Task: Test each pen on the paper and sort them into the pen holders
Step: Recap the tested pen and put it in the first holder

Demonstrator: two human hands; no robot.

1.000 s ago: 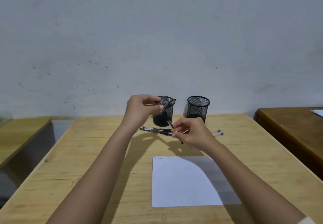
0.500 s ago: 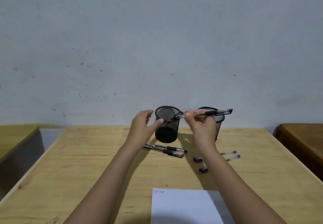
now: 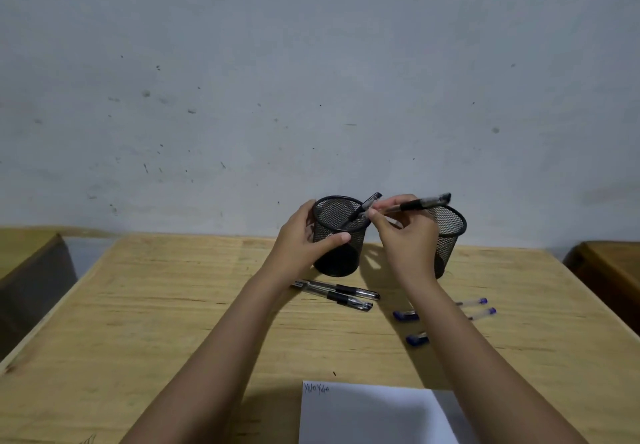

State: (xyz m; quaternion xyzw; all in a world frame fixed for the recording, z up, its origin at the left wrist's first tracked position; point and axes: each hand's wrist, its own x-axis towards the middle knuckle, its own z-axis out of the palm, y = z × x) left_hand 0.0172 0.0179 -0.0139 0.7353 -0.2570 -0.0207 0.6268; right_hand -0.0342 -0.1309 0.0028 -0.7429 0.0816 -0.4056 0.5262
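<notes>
- Paper [image 3: 363, 416] lies nearest on the table [image 3: 138, 305].
- Beyond: two black pens [image 3: 346, 293], blue pens [image 3: 481, 312].
- Left hand [image 3: 304, 235] grips left holder [image 3: 337, 239], one pen [image 3: 367, 205] inside.
- Right hand [image 3: 405, 232] pinches held pen [image 3: 419, 203] before right holder [image 3: 450, 232].
- Wall [image 3: 311, 79] behind.

A pale grey plastered wall [image 3: 311, 79] fills the upper half of the view, flat and matte, flecked with small dark marks and scuffs. Below it lies a light wooden tabletop [image 3: 156, 322] with plain grain, its far edge close against the wall. To the left stands another light wooden desk [image 3: 24, 246] with a dark side panel, and a pale gap lies between it and the tabletop. At the right edge sits a darker brown desk [image 3: 613, 270], set apart from the tabletop. The light is soft and even and throws dim shadows on the wood.
</notes>
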